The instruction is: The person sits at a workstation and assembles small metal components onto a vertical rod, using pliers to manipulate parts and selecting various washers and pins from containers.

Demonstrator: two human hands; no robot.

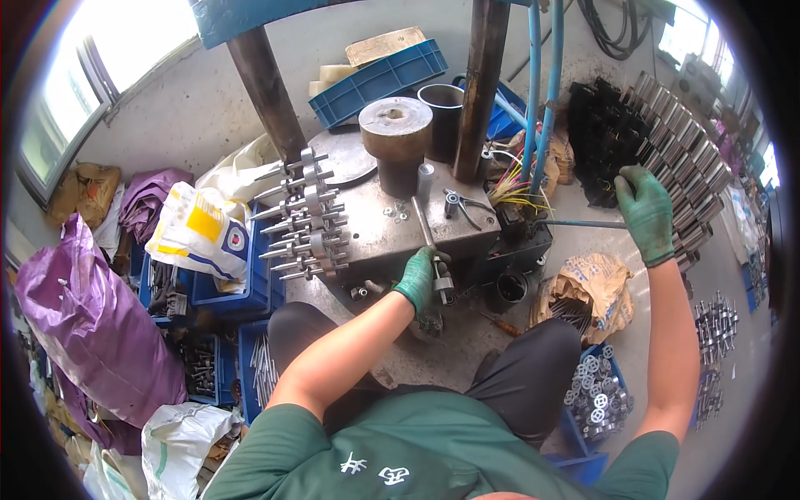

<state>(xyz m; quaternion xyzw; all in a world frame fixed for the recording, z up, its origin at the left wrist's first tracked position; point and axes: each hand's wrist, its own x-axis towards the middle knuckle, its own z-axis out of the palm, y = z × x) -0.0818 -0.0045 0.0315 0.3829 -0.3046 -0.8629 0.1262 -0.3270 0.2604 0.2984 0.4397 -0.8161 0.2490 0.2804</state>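
Note:
My left hand [418,279], in a green glove, is closed around a long metal shaft [425,223] with a thicker collar at its lower end. It holds the shaft tilted at the front edge of the steel press block [379,242]. My right hand [647,215], gloved too, is raised at the right with thumb and fingers apart and nothing visible in it. Beside it rises a stack of shiny metal cylinders [679,150]; whether the glove touches them I cannot tell. Several shafts with collars [312,221] are lined up along the block's left side.
On the block stand a heavy round steel die [396,133] and pliers [473,208]. Two press columns [482,92] rise behind. A paper sack [596,287] of rods and a blue crate [600,400] of wheel-shaped parts sit right of my knees. A purple sack [104,325] stands left.

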